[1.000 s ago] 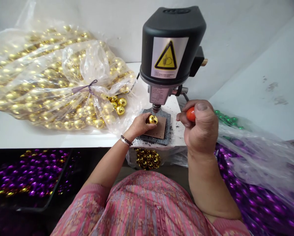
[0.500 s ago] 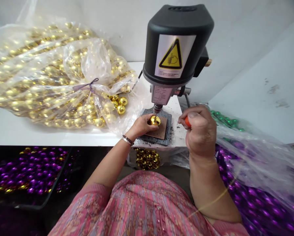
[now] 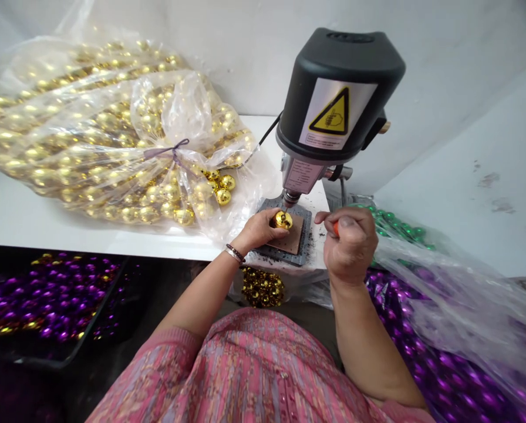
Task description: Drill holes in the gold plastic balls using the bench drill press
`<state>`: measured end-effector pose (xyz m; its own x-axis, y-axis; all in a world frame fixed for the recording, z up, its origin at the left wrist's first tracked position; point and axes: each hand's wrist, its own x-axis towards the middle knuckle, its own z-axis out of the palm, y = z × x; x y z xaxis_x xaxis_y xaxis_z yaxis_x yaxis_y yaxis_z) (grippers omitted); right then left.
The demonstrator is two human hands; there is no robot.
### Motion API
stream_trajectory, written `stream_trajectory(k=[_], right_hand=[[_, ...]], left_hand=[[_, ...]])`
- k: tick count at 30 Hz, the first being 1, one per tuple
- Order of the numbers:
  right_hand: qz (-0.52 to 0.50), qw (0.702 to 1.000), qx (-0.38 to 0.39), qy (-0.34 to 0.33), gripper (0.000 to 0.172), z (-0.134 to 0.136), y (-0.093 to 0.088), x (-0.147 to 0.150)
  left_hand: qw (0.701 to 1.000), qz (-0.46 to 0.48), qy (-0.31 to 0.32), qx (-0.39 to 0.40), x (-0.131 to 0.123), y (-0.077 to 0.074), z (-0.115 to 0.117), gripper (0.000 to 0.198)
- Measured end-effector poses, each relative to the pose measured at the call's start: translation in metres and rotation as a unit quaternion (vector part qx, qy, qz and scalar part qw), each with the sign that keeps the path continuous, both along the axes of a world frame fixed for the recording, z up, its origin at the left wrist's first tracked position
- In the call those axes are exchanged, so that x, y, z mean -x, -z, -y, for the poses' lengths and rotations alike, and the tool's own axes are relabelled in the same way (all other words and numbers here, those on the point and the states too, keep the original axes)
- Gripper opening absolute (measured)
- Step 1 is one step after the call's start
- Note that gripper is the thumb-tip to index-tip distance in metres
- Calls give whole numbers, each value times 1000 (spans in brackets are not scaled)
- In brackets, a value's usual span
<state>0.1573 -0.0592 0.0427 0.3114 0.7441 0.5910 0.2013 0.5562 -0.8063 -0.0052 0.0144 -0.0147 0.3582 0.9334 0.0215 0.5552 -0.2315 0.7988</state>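
Note:
My left hand (image 3: 258, 230) grips a shiny gold bauble (image 3: 283, 220) on a brown pad (image 3: 288, 242), which lies on a grey base plate (image 3: 304, 235). The bauble sits directly under the thin bit of a black bench drill (image 3: 336, 100), and the bit tip reaches its top. My right hand (image 3: 351, 245) stands to the right of the drill, closed on an orange-red knob (image 3: 336, 229). My fingers hide most of that knob.
A large clear plastic bag of gold baubles (image 3: 104, 141) fills the white table's left side (image 3: 113, 235). Purple baubles (image 3: 51, 299) lie in a dark tray at lower left. Gold baubles (image 3: 262, 288) sit below the table edge. Green and purple baubles (image 3: 439, 346) lie in plastic at right.
The right hand has moved down, closing further over the knob. The drill bit now meets the top of the bauble. The whole scene has shifted slightly right in view.

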Motion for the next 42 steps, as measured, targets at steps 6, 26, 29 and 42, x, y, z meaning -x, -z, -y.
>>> stream_trajectory(k=[6,26,29,42], right_hand=[[-109,993,-40,-21,14,-8,16,5],[-211,976,52,-33,28,-5,-76,11],[-197,979,48,-30,28,-3,-73,10],[-136,989,50,-37,30,0,-56,1]], left_hand=[[1000,-6,5,-15,0,1,0,48],[980,45,145,130,59,-31,26,63],[999,25,-7,42,69,-31,-2,45],[932,-267,-239,-59,80,-21,-98,34]])
